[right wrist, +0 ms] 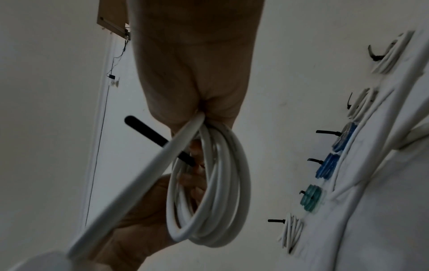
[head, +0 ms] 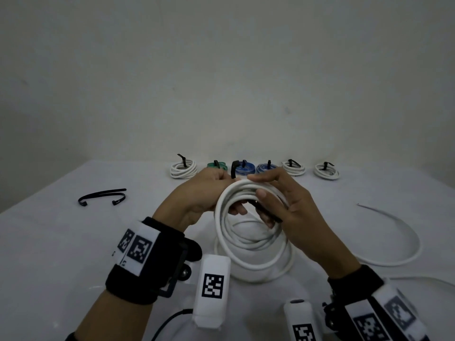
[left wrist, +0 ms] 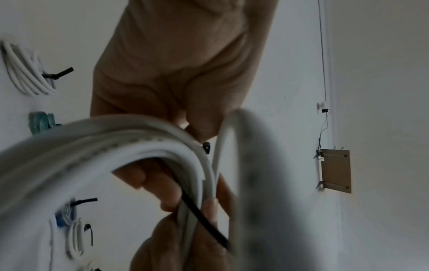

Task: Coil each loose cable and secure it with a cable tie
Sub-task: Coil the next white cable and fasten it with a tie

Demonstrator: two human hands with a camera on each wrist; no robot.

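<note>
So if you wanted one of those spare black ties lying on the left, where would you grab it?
Probably the spare black ties are best pinched mid-strap from above: the straps lie flat and thin on the table, and the curled ends offer less to hold.

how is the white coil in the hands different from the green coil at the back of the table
The white coil is held up off the table by both hands, left hand and right hand; the green coil lies flat in the back row. The white coil looks much larger. Its black tie is not yet closed; the green coil's is cinched. Both are round coils with black ties.
</note>
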